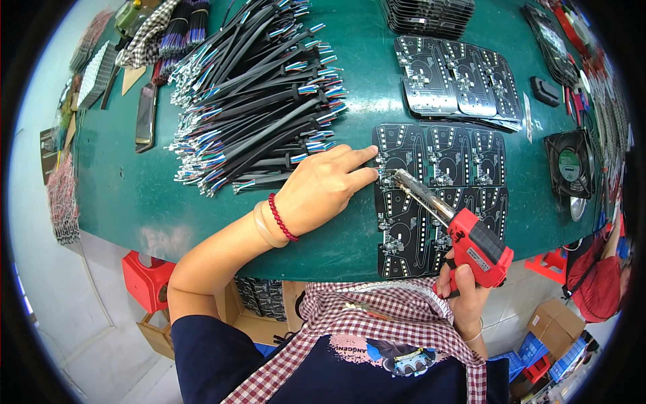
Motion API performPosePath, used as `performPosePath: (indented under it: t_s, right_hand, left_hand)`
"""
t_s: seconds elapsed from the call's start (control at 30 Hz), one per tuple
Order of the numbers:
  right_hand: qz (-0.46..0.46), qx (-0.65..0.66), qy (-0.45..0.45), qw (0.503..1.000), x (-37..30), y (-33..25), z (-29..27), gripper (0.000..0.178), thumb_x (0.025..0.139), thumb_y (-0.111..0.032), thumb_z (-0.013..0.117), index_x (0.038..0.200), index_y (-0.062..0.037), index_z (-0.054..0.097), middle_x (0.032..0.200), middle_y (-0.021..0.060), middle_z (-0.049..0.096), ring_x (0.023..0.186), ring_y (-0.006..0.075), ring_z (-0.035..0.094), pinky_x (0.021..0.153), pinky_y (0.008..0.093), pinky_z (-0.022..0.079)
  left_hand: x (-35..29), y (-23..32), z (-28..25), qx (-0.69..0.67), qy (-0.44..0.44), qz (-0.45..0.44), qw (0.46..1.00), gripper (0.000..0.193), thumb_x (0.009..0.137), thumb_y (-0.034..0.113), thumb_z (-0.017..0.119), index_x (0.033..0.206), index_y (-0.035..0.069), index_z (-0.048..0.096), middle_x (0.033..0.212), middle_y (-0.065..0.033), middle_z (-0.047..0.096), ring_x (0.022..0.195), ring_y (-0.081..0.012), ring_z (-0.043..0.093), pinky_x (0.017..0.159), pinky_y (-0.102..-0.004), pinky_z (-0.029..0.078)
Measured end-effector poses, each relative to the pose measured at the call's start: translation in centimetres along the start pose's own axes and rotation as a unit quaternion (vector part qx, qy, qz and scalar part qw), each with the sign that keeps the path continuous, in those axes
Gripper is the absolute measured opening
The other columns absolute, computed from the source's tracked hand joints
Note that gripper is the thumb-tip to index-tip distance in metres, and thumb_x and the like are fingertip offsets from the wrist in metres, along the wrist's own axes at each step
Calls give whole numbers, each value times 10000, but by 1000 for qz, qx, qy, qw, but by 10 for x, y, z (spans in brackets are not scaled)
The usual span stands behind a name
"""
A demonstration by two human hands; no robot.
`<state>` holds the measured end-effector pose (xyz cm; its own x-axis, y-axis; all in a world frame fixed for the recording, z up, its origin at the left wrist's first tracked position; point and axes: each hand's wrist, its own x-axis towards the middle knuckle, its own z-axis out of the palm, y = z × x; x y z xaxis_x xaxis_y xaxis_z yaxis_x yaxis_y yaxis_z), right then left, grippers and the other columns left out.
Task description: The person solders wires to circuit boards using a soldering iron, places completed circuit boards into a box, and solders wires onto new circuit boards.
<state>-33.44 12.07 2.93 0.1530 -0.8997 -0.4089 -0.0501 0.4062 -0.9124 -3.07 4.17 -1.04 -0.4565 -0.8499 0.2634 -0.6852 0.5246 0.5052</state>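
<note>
My left hand (326, 185) reaches over the table with two fingers stretched out and slightly apart. Their tips touch the left edge of a black circuit board panel (418, 158); no held object shows between them. My right hand (469, 296) grips the handle of a red and black soldering gun (479, 249). The gun's metal tip points up and left, meeting the panel's left side just beside my left fingertips. Another black board panel (404, 232) lies directly below, nearer to me. Left of my hand is a large pile of black sleeved cables (262, 101) with coloured wire ends.
Stacked board panels (457, 77) sit farther back, with another dark stack (431, 17) behind. At right are a black fan (570, 165), a small black box (545, 91) and bundled wires (609, 128). A phone (145, 116) lies at left. A red stool (146, 279) stands below the table.
</note>
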Motion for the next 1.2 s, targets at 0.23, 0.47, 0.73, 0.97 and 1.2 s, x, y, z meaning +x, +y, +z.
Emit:
performPosePath:
  t_s: [0.23, 0.47, 0.73, 0.97, 1.2]
  right_hand:
    - [-3, -28, -9, 1000, 1, 3, 2, 376, 983, -333, 597, 1039, 36, 556, 640, 88, 559, 501, 123, 494, 472, 264, 411]
    - [-11, -33, -8, 999, 3, -2, 3, 415, 981, -353, 595, 1078, 48, 557, 625, 95, 561, 487, 122, 490, 466, 262, 404]
    - [-39, 5, 22, 999, 1, -8, -1, 473, 986, -379, 591, 1163, 59, 555, 608, 91, 548, 439, 114, 451, 433, 257, 390]
    - [-6, 8, 0, 1000, 8, -9, -4, 436, 997, -362, 579, 1140, 49, 554, 606, 81, 540, 425, 108, 446, 416, 249, 391]
    - [-1, 46, -9, 999, 11, -11, -10, 305, 973, -248, 622, 1091, 31, 587, 630, 89, 588, 471, 118, 512, 453, 257, 414]
  left_hand:
    - [-1, 2, 1, 4, 9, -3, 1000, 258, 785, -8, 662, 1034, 48, 702, 1250, -124, 670, 861, -269, 657, 764, -363, 561]
    - [0, 4, 1, 43, -7, 10, 999, 286, 746, 1, 658, 1028, 33, 694, 1264, -126, 660, 847, -241, 627, 739, -350, 558]
    - [-1, 4, 4, 60, 1, 19, 998, 251, 752, 13, 656, 1000, 37, 692, 1262, -121, 664, 826, -227, 613, 724, -340, 553]
    - [-2, 2, 4, 42, 16, 9, 999, 169, 752, 67, 666, 920, 64, 651, 1250, -134, 679, 794, -227, 623, 715, -354, 551]
    - [-3, 4, 6, 57, 12, 6, 998, 194, 731, 59, 661, 925, 67, 651, 1249, -135, 681, 791, -224, 629, 712, -357, 547]
